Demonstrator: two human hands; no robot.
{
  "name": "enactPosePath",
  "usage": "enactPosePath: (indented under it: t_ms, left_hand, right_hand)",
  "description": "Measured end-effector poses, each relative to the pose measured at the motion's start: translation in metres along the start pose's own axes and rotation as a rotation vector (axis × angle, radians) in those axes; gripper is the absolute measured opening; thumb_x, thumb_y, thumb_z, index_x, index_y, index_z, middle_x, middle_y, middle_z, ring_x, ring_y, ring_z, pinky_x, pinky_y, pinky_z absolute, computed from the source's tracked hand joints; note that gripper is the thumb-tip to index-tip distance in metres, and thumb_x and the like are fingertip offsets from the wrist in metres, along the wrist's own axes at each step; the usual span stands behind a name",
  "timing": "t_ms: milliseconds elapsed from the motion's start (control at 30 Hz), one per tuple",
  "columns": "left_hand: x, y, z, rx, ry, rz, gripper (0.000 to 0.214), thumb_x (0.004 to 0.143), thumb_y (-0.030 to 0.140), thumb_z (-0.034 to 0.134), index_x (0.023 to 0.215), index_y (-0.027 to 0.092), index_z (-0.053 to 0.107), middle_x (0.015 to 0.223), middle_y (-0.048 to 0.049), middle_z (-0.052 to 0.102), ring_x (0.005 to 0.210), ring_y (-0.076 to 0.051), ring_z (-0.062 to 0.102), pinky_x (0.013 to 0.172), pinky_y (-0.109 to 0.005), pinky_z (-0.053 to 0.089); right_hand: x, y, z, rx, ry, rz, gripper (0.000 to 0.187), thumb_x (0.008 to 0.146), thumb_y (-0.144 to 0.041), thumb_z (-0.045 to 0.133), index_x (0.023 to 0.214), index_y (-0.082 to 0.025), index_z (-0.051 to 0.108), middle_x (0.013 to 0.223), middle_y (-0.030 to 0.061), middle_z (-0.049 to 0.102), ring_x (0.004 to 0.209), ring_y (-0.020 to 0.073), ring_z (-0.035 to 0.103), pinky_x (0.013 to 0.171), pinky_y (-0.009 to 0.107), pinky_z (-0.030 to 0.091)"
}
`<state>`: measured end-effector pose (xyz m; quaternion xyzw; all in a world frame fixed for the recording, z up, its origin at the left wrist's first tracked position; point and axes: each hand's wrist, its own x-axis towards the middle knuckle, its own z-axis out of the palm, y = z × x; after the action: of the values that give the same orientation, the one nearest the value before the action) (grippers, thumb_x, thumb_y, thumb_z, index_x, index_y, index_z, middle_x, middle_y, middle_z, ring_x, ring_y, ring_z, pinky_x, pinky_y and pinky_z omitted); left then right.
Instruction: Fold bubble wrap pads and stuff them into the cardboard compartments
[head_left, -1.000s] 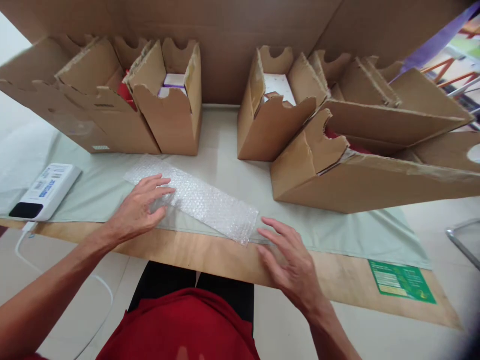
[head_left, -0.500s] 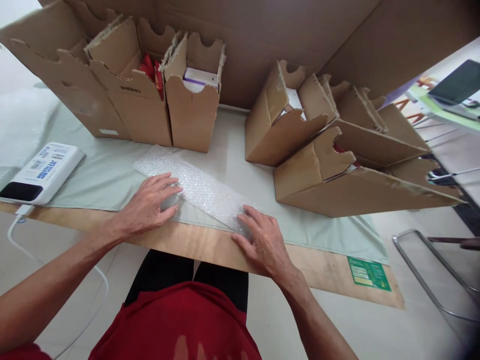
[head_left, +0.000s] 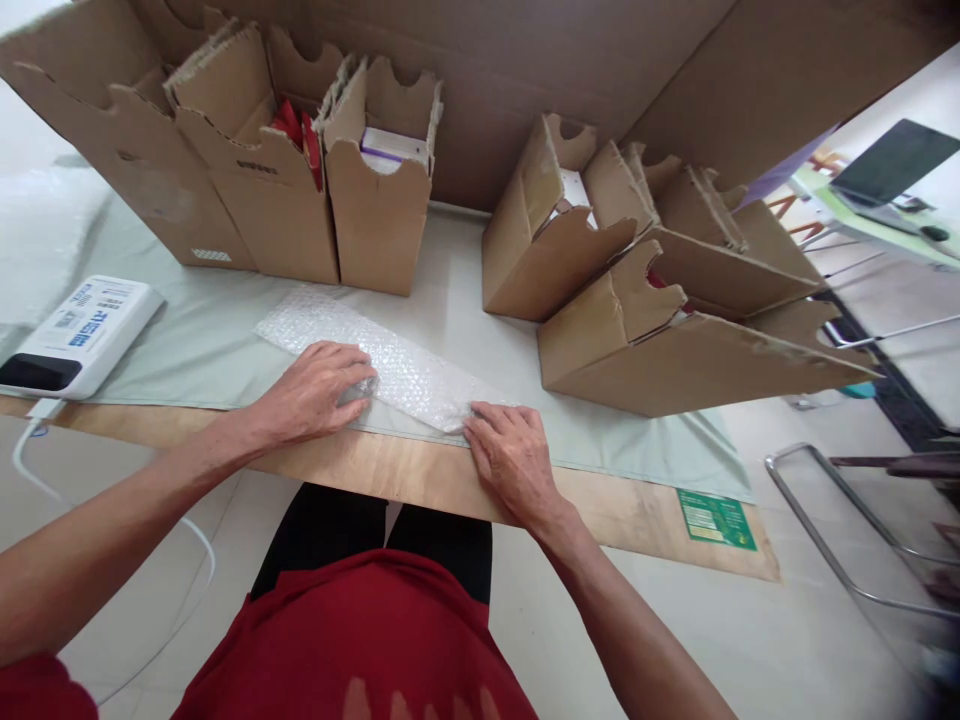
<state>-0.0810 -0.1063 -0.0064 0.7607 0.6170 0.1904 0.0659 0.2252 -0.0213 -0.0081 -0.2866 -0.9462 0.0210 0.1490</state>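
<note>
A strip of bubble wrap (head_left: 409, 370) lies at a slant across the pale green cloth, near the table's front edge. My left hand (head_left: 322, 390) rests over its near edge, fingers bent and closed on the plastic, which bunches a little at the fingertips. At the strip's right end, my right hand (head_left: 514, 450) pinches the wrap between thumb and curled fingers. The undersides of both hands are hidden.
Cardboard bins stand behind: a left group (head_left: 379, 215) and a right group (head_left: 570, 240), with boxes and red packets inside. A white device (head_left: 90, 320) with a cable lies left. More clear plastic (head_left: 45, 230) is at far left. A green label (head_left: 716, 518) marks the wooden edge.
The fingers of both hands have drawn in and closed on the bubble wrap. The right end of the strip is bunched and slightly shifted left. The camera view has moved a little.
</note>
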Motion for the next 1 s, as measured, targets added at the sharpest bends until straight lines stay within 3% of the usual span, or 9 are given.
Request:
enactPosePath:
  t_ms: [133, 300, 567, 700, 867, 1000]
  left_hand:
    - [0.001, 0.002, 0.0, 0.046, -0.022, 0.008, 0.032, 0.091, 0.037, 0.057, 0.115, 0.022, 0.072, 0.124, -0.0123, 0.072, 0.117, -0.034, 0.066, 0.103, -0.053, 0.048]
    - [0.001, 0.01, -0.007, 0.023, 0.047, 0.03, 0.038, 0.088, 0.04, 0.064, 0.12, 0.022, 0.071, 0.131, -0.0151, 0.069, 0.126, -0.037, 0.061, 0.11, -0.057, 0.042]
    - [0.018, 0.026, -0.018, -0.011, 0.012, 0.077, 0.036, 0.092, 0.045, 0.058, 0.115, 0.022, 0.074, 0.12, -0.0104, 0.076, 0.117, -0.031, 0.066, 0.109, -0.05, 0.043]
    - [0.017, 0.019, -0.029, 0.085, 0.047, -0.084, 0.031, 0.09, 0.032, 0.048, 0.101, 0.022, 0.076, 0.107, -0.0082, 0.08, 0.108, -0.029, 0.07, 0.108, -0.05, 0.043]
    - [0.01, 0.024, -0.05, -0.043, -0.011, -0.331, 0.031, 0.086, 0.039, 0.047, 0.088, 0.023, 0.073, 0.089, -0.0051, 0.079, 0.083, -0.024, 0.071, 0.076, -0.035, 0.05]
    - [0.016, 0.014, -0.062, -0.01, 0.023, -0.381, 0.028, 0.082, 0.036, 0.049, 0.09, 0.022, 0.073, 0.078, -0.0033, 0.076, 0.072, -0.021, 0.067, 0.069, -0.032, 0.048]
  right_hand:
    - [0.005, 0.008, -0.005, 0.188, -0.015, 0.073, 0.027, 0.104, -0.021, 0.05, 0.093, -0.022, 0.075, 0.113, 0.0076, 0.08, 0.098, 0.0272, 0.073, 0.092, 0.047, 0.046]
    - [0.012, 0.02, -0.024, 0.514, -0.09, 0.219, 0.022, 0.094, -0.026, 0.057, 0.08, -0.026, 0.075, 0.106, 0.0029, 0.081, 0.1, 0.0274, 0.074, 0.097, 0.048, 0.05]
    - [0.007, 0.017, -0.063, 0.727, -0.069, 0.292, 0.024, 0.093, -0.036, 0.057, 0.075, -0.023, 0.069, 0.109, 0.0054, 0.078, 0.102, 0.0259, 0.07, 0.084, 0.038, 0.054]
    - [-0.002, 0.04, -0.072, 0.752, 0.063, 0.359, 0.03, 0.094, -0.045, 0.059, 0.078, -0.022, 0.069, 0.097, 0.005, 0.077, 0.095, 0.0241, 0.069, 0.088, 0.038, 0.052]
    - [-0.011, 0.064, -0.062, 0.742, 0.205, 0.489, 0.036, 0.092, -0.053, 0.062, 0.082, -0.02, 0.07, 0.082, 0.0041, 0.072, 0.081, 0.0211, 0.065, 0.082, 0.035, 0.051]
    - [-0.016, 0.057, -0.05, 0.609, 0.526, 0.504, 0.027, 0.092, -0.045, 0.061, 0.1, -0.02, 0.069, 0.107, 0.0093, 0.074, 0.101, 0.025, 0.068, 0.091, 0.041, 0.053]
